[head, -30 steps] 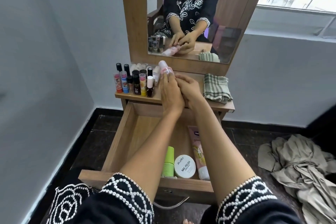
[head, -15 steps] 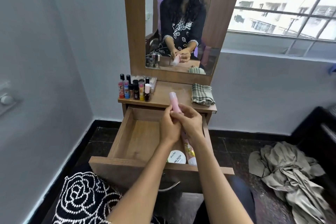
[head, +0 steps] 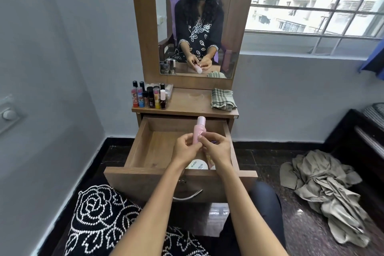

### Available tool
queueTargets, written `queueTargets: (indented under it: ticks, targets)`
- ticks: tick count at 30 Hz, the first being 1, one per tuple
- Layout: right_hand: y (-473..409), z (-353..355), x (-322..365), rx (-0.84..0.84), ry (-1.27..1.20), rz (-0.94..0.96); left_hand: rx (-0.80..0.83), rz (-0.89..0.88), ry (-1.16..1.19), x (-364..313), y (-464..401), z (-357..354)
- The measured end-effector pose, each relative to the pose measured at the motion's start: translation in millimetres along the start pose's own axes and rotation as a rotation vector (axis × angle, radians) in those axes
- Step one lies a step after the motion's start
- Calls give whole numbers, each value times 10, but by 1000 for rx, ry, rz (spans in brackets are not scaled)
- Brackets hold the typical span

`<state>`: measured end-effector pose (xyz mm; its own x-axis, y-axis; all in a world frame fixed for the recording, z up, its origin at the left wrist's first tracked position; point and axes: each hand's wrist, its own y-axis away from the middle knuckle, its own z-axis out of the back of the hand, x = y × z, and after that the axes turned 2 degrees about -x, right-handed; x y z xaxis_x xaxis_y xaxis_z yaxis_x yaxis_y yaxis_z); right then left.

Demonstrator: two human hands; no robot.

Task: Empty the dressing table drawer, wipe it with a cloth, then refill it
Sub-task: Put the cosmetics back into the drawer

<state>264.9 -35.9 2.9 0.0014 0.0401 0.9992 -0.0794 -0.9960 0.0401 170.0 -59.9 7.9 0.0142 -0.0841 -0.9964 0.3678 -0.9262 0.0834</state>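
Observation:
The wooden drawer [head: 145, 147] of the dressing table stands pulled out in front of me. Both hands hold a slim pink bottle [head: 198, 129] upright above the drawer's right half. My left hand [head: 186, 149] grips its lower part and my right hand [head: 218, 149] pinches it from the right. Under my hands, at the drawer's front, lies a round white jar [head: 198, 165] and part of a pink tube [head: 212, 165], mostly hidden. The drawer's left half shows bare wood. A folded green checked cloth [head: 223, 100] lies on the tabletop [head: 187, 104] at the right.
Several small cosmetic bottles [head: 149, 96] stand at the tabletop's left rear, below the mirror [head: 197, 27]. A crumpled beige garment [head: 324, 189] lies on the dark floor to the right. Dark furniture [head: 365, 135] is at the far right, a grey wall at the left.
My hands have drawn the pink bottle back from the tabletop to above the open drawer. The view has lifted, so the mirror shows more.

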Motion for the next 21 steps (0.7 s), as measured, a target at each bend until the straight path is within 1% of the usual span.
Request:
queueTargets:
  ticks: [3,9,16,21]
  targets:
    - [-24,15,-8,7,-21,-37,22,21,-65,-23,11,14]
    - [-138,4,-21,44,-6,-104,-34,73,-243,-62,-64,-8]
    - [-289,-58,-126,6,212,-136,-41,121,-306,-3,-156,-88]
    - [-358,-154,-151,2,425,-125,-137,154,-377,28,-192,-185]
